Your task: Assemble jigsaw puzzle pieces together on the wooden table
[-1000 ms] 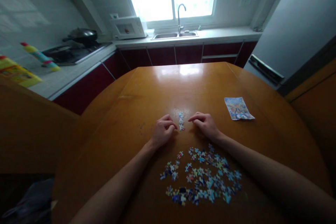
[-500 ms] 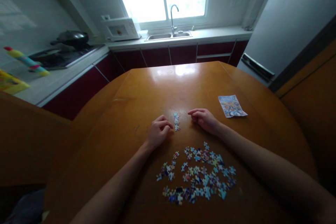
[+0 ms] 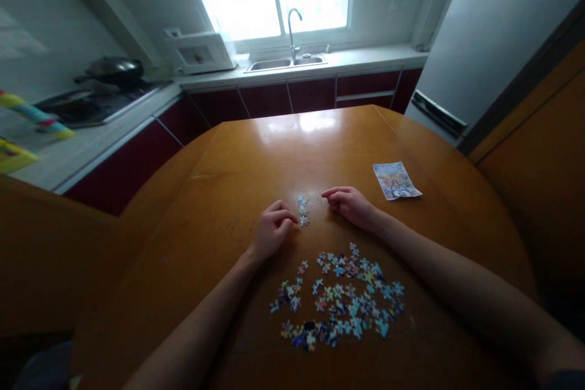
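Note:
A narrow strip of joined jigsaw pieces [image 3: 303, 211] lies on the wooden table, between my two hands. Just left of it rests my left hand [image 3: 273, 226], its fingers loosely bent and apart, the fingertips close to the strip's lower end; nothing shows in them. To the right of the strip, a small gap away, my right hand [image 3: 348, 205] lies on its side with the index finger stretched out and the other fingers curled loosely; I see nothing held. Nearer to me, below both hands, spreads a pile of loose jigsaw pieces [image 3: 355, 306], mostly light blue and white.
A creased picture sheet [image 3: 397, 181] lies on the table [image 3: 256, 158] beyond my right hand. Behind the table run a counter with a sink [image 3: 269, 64], a microwave [image 3: 201, 52] and a stove with a pan [image 3: 114, 70]. A fridge [image 3: 493, 30] stands at the right.
The whole view has shifted slightly, so everything appears a little further left. My hands, the strip and the loose pieces keep their places relative to each other.

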### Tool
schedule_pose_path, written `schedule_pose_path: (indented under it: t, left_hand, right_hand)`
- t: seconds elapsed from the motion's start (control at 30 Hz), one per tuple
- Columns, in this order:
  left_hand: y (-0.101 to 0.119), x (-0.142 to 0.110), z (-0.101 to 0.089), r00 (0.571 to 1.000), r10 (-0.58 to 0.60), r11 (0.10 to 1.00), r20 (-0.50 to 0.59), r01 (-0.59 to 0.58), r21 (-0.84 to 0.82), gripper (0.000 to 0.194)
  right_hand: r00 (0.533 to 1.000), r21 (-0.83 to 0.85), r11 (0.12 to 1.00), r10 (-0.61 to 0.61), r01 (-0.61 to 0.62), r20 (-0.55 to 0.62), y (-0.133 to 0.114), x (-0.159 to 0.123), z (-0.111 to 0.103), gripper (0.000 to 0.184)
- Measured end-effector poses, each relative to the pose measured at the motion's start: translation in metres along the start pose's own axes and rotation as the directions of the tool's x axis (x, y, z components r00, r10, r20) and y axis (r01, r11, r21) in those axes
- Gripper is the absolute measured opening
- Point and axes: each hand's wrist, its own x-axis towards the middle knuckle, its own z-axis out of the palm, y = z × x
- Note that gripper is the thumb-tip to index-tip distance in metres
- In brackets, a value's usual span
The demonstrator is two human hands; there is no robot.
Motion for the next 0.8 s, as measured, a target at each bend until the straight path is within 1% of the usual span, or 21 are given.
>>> schedule_pose_path:
  t: [0.33, 0.53, 0.8]
  left_hand:
    - [0.0042, 0.0011, -0.0014, 0.999, 0.01, 1.0, 0.038, -0.01, -0.005, 0.025]
    - [0.004, 0.0016, -0.0008, 0.998, 0.034, 0.999, 0.043, -0.034, -0.013, 0.025]
    - [0.0041, 0.0019, -0.0014, 0.998, 0.036, 0.999, 0.043, -0.036, 0.001, 0.026]
  right_hand:
    - [1.0, 0.008, 1.0, -0.01, 0.01, 0.001, -0.001, -0.0011, 0.0011, 0.017]
    - [1.0, 0.007, 1.0, -0.022, 0.022, 0.009, 0.0004, -0.0007, -0.0008, 0.015]
    - [1.0, 0.032, 0.999, -0.017, 0.017, 0.002, 0.001, -0.0003, -0.0015, 0.016]
